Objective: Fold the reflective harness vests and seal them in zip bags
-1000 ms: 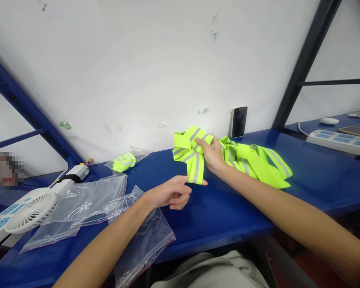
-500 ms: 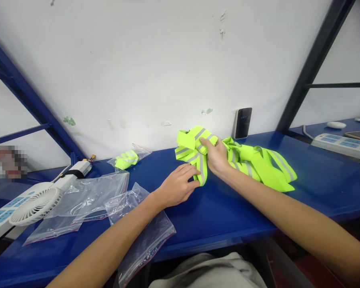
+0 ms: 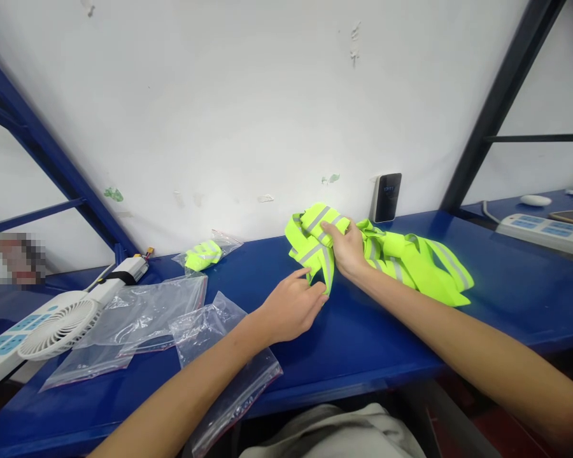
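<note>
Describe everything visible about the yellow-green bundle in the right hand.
The yellow-green bundle looks like fabric strap with grey stripes, its upper part gathered into a flattish wad, with looser loops at the left and below. The right hand grips it, thumb on top, over the blue table; the left hand touches a lower loop. Whether it joins the neighbouring pile is unclear.

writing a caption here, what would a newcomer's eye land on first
Probably the fluorescent yellow strapping with grey stripes, mid-picture: the right hand grips a bunch, the left hand touches a hanging loop, and more lies heaped to the right on the blue table. Next, perhaps, the clear plastic bags on the table's left side and the white fan at far left.
</note>
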